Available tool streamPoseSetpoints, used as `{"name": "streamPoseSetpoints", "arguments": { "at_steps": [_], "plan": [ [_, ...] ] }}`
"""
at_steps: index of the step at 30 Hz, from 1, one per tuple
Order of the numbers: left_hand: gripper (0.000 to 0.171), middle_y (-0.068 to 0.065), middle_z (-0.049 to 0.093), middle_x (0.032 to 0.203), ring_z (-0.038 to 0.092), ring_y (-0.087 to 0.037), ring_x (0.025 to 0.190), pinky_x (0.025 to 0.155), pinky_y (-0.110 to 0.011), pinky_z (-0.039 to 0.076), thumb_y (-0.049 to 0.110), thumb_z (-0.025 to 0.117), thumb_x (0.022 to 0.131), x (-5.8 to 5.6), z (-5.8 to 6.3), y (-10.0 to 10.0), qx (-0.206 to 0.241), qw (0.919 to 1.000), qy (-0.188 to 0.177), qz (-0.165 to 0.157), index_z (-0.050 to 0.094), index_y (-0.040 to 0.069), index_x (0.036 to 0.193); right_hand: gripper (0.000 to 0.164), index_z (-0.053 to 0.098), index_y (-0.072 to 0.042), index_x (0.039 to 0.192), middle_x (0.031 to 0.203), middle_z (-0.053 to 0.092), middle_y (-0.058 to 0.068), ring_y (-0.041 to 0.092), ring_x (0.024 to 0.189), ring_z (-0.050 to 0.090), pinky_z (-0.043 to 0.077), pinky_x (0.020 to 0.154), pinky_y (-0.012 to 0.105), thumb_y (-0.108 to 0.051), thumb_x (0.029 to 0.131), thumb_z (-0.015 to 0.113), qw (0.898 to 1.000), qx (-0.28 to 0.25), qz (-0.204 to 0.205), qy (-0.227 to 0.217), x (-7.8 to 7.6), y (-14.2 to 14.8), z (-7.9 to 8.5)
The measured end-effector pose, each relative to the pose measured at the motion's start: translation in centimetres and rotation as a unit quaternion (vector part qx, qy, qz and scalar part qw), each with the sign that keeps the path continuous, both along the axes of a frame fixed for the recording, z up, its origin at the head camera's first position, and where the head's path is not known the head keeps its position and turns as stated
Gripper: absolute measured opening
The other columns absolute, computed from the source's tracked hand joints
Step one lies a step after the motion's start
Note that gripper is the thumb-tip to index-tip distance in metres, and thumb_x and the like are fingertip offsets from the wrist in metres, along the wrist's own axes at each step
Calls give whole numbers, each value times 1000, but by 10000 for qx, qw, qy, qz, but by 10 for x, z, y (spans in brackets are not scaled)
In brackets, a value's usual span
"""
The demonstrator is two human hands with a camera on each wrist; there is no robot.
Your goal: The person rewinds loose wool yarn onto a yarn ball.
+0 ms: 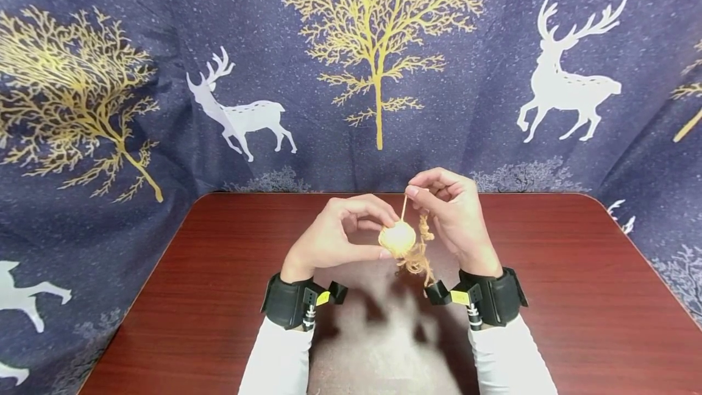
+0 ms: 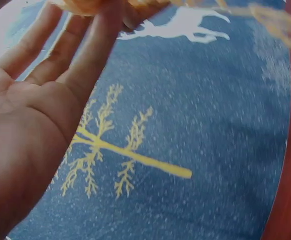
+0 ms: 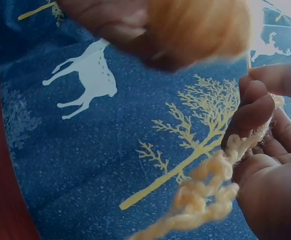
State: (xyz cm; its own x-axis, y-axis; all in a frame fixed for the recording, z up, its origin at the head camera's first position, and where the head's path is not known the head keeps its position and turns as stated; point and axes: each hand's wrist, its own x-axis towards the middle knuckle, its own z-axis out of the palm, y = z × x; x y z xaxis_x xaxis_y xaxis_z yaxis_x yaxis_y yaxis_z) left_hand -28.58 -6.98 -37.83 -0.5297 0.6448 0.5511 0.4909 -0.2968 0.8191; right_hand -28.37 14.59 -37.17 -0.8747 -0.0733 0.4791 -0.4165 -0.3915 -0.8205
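Note:
A small pale-orange yarn ball (image 1: 397, 238) is held up above the table, pinched between the thumb and fingers of my left hand (image 1: 342, 233). To its right, my right hand (image 1: 452, 212) pinches a strand of yarn (image 1: 404, 208) that runs taut up from the ball to thumb and forefinger. A loose, kinked tangle of yarn (image 1: 418, 261) hangs below and beside the ball. Close up in the right wrist view, the loose yarn (image 3: 205, 195) looks curly and passes by the curled fingers of that hand. The left wrist view shows only the ball's lower edge (image 2: 83, 6).
Beneath both hands lies a reddish-brown wooden table (image 1: 219, 297) with rounded far corners. Behind it hangs a dark blue cloth (image 1: 340, 163) printed with white deer and golden trees. Each wrist wears a black strap (image 1: 287, 302) with a small camera mount.

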Motion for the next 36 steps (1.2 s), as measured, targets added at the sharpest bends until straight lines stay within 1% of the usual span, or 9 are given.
{"name": "streamPoseSetpoints", "arguments": {
  "at_steps": [6, 9, 12, 18, 22, 26, 29, 33, 36],
  "plan": [
    [39, -19, 62, 115, 63, -26, 107, 95, -53, 55, -22, 78, 71, 4, 4, 1, 815, 9959, -277, -287, 60, -17, 105, 17, 74, -4, 92, 76, 70, 5, 11, 60, 62, 51, 51, 19, 11, 90, 67, 9987, 410, 316, 25, -3, -1, -5],
    [36, -17, 63, 115, 63, -26, 107, 95, -49, 57, -16, 82, 73, 4, 5, 2, 1242, 9916, -300, -217, 64, -10, 104, 14, 74, -5, 93, 79, 71, 5, 9, 61, 61, 51, 51, 20, 7, 91, 69, 9962, 833, 240, -26, -4, -2, -7],
    [35, -14, 64, 115, 64, -26, 107, 94, -43, 58, -8, 85, 75, 4, 5, 3, 1844, 9820, -392, 104, 70, 0, 105, 14, 74, -6, 93, 81, 71, 5, 9, 62, 60, 50, 52, 20, 7, 89, 69, 9924, 1219, 101, -108, -4, -3, -7],
    [38, -9, 67, 113, 67, -23, 106, 91, -36, 59, -15, 77, 74, 1, 6, 5, 3115, 9390, -609, 1325, 74, 6, 106, 5, 72, 0, 93, 77, 68, 3, 10, 59, 55, 46, 49, 21, 1, 88, 74, 9729, 2292, -282, 107, -4, -7, -7],
    [45, -9, 70, 110, 68, -23, 104, 90, -36, 60, -23, 68, 72, -2, 7, 7, 3466, 9088, -653, 2230, 74, 6, 105, 6, 73, -3, 92, 81, 69, 4, 13, 65, 58, 48, 53, 22, 0, 88, 75, 9593, 2793, -258, 326, -3, -9, -6],
    [39, -12, 69, 109, 69, -24, 101, 89, -39, 60, -22, 72, 73, -6, 5, 8, 3407, 8877, -560, 3048, 73, 0, 106, 7, 73, -6, 92, 85, 71, 2, 15, 72, 64, 52, 58, 23, -1, 88, 75, 9497, 3110, -75, 373, 0, -9, -5],
    [34, -15, 68, 110, 69, -26, 102, 90, -43, 60, -18, 76, 75, -9, 3, 7, 3069, 8814, -266, 3581, 69, -10, 107, 8, 73, -9, 92, 85, 70, 2, 16, 71, 64, 52, 59, 24, -2, 88, 76, 9454, 3237, 5, 387, 3, -9, -4],
    [33, -17, 65, 113, 66, -26, 105, 90, -42, 60, -12, 80, 76, -12, -3, 5, 2193, 8836, 343, 4122, 67, -13, 107, 10, 73, -6, 92, 83, 69, 4, 14, 67, 59, 50, 57, 23, 2, 87, 75, 9533, 2964, 71, 565, 6, -8, -1],
    [32, -17, 64, 113, 65, -25, 105, 88, -39, 61, -9, 82, 76, -13, -7, 4, 1437, 8954, 667, 4162, 68, -9, 105, 9, 72, 0, 92, 80, 67, 5, 11, 60, 53, 45, 50, 23, 7, 86, 74, 9649, 2521, 30, 734, 6, -5, 0]
  ]
}}
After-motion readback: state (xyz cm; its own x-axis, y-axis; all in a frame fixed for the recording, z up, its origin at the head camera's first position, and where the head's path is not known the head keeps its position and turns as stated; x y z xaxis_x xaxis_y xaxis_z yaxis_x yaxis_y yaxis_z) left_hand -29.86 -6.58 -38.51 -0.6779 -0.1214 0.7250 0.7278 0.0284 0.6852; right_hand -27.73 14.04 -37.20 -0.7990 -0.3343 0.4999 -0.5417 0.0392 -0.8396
